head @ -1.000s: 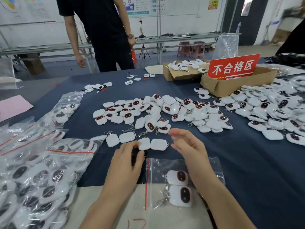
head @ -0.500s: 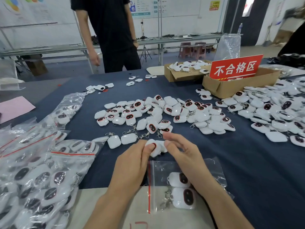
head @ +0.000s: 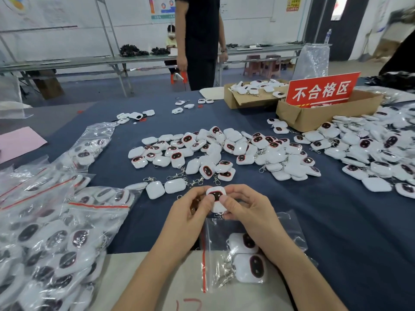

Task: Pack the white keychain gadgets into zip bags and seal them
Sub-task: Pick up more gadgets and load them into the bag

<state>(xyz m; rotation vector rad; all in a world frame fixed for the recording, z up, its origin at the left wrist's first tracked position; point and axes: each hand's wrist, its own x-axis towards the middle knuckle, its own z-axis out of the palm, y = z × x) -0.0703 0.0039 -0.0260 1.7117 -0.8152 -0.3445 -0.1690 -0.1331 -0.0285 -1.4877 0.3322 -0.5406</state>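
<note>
Left hand [head: 190,212], right hand [head: 244,209] around gadget [head: 216,195]; bag [head: 289,231] nearby

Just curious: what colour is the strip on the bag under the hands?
Red; the strip shows best in the head view.

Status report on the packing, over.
One white keychain gadget pinched by left hand and right hand, face up. Below, zip bag holds two gadgets, seal unclear. Only right forearm lies across it.
</note>
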